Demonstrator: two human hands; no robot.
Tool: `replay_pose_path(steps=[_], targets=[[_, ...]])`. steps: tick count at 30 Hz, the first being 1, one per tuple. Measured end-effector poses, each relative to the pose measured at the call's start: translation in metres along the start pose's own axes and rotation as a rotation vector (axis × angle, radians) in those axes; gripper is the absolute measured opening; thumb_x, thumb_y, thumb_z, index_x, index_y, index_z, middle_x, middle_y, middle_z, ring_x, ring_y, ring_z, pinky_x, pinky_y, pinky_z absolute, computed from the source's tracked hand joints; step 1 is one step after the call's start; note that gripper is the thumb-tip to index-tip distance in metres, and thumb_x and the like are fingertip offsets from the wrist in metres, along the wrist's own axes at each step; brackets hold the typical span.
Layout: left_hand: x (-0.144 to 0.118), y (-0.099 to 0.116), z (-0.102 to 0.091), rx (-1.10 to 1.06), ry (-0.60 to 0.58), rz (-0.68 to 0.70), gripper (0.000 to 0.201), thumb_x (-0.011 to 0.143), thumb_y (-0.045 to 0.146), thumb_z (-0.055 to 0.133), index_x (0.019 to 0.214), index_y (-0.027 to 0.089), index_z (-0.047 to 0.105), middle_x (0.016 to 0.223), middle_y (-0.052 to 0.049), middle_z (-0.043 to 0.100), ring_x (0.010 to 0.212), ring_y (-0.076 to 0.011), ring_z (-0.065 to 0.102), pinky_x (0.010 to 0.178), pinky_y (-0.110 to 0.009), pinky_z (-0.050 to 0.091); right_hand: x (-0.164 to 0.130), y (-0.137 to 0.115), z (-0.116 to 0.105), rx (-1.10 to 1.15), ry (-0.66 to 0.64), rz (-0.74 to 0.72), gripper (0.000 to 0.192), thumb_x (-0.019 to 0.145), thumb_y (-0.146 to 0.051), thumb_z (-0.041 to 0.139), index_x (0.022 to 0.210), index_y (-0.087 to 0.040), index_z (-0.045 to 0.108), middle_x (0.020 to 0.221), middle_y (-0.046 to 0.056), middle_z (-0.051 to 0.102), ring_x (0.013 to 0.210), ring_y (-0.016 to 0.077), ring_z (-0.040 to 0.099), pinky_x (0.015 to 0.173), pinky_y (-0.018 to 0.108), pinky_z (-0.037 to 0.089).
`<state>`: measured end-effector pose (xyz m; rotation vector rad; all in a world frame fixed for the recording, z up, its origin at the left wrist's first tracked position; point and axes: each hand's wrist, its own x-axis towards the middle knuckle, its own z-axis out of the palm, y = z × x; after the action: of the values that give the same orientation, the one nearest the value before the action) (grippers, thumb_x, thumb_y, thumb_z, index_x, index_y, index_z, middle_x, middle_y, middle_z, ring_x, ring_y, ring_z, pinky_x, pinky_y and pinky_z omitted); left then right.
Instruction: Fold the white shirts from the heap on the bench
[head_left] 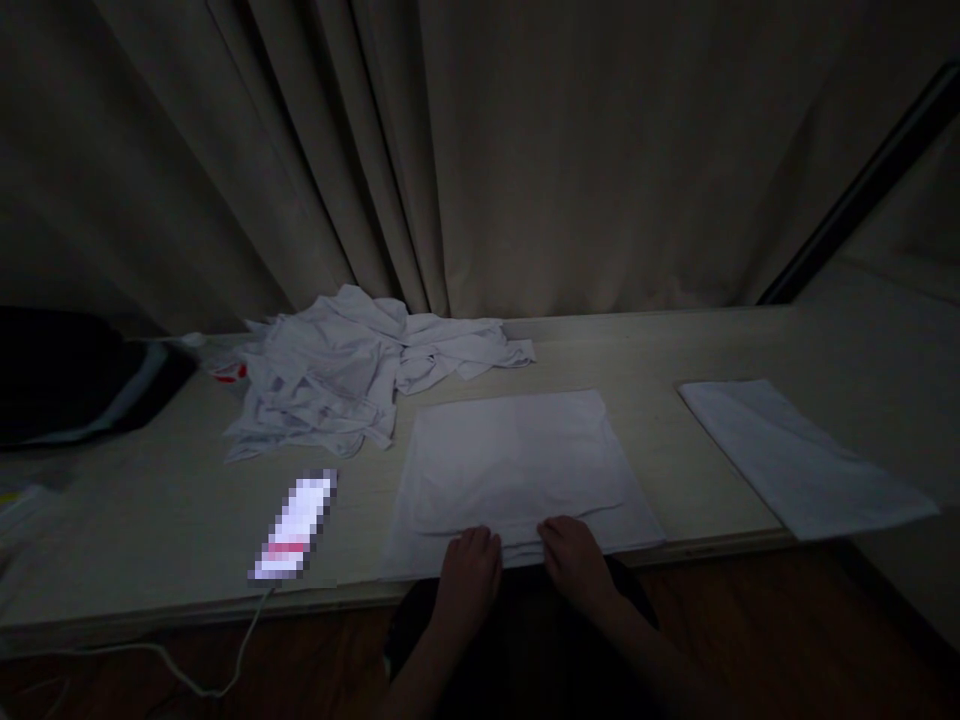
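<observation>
A white cloth (517,470) lies folded flat on the pale table (675,360), right in front of me. My left hand (469,570) and my right hand (574,560) rest side by side on its near edge, fingers curled over the folded hem. A heap of crumpled white cloths (352,375) sits behind and to the left. Another folded white cloth (802,460) lies at the right, overhanging the table's front edge.
A lit phone (294,527) with a white cable (225,660) lies left of the flat cloth. A dark bag (67,375) sits at the far left. A beige curtain (480,150) hangs behind the table. The room is dim.
</observation>
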<state>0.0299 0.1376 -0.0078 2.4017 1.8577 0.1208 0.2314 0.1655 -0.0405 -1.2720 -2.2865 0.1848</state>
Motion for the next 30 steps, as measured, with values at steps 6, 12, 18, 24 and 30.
replay_pose_path(steps=[6,12,18,24,30], targets=[[-0.024,-0.006,0.008,-0.070,0.068,0.004,0.044,0.086,0.019,0.044,0.130,0.020,0.044,0.137,-0.012,0.049,0.128,-0.0267,0.041,0.103,-0.045,0.036,-0.011,0.014,-0.003,0.006,0.065,0.065,0.033,0.087,-0.017,0.046,0.118,-0.020,0.058,0.116,0.011,0.061,0.110,0.0231,0.053,0.095,0.043,0.044],[-0.007,-0.019,-0.029,-0.174,-0.042,-0.227,0.033,0.094,0.030,0.030,0.109,0.019,0.057,0.107,-0.008,0.067,0.096,-0.0188,0.062,0.084,-0.031,0.045,0.001,0.036,-0.015,-0.046,-0.016,0.162,0.023,0.088,-0.024,0.050,0.106,-0.020,0.064,0.096,0.009,0.060,0.091,0.0218,0.055,0.081,0.037,0.047],[0.017,-0.017,-0.034,-0.195,-0.175,-0.364,0.026,0.092,0.037,0.035,0.099,0.023,0.055,0.090,-0.002,0.069,0.082,-0.0158,0.064,0.068,-0.026,0.040,0.013,0.032,-0.011,0.038,-0.114,0.229,0.012,0.087,-0.025,0.055,0.090,-0.021,0.065,0.086,0.005,0.057,0.085,0.0189,0.055,0.076,0.031,0.046],[0.010,-0.020,-0.022,-0.278,-0.223,-0.530,0.042,0.092,0.048,0.028,0.087,0.020,0.060,0.086,-0.007,0.070,0.083,-0.0186,0.065,0.069,-0.028,0.041,0.015,0.035,-0.004,0.061,-0.075,0.282,0.012,0.088,-0.021,0.049,0.082,-0.022,0.060,0.084,0.003,0.059,0.081,0.0179,0.058,0.074,0.029,0.045],[0.016,-0.020,-0.010,-0.287,-0.266,-0.531,0.036,0.090,0.042,0.035,0.086,0.019,0.062,0.091,-0.007,0.070,0.086,-0.0188,0.064,0.072,-0.028,0.041,0.017,0.035,-0.001,-0.041,-0.118,0.277,0.015,0.090,-0.020,0.043,0.081,-0.022,0.056,0.083,0.004,0.059,0.075,0.0173,0.058,0.066,0.028,0.041]])
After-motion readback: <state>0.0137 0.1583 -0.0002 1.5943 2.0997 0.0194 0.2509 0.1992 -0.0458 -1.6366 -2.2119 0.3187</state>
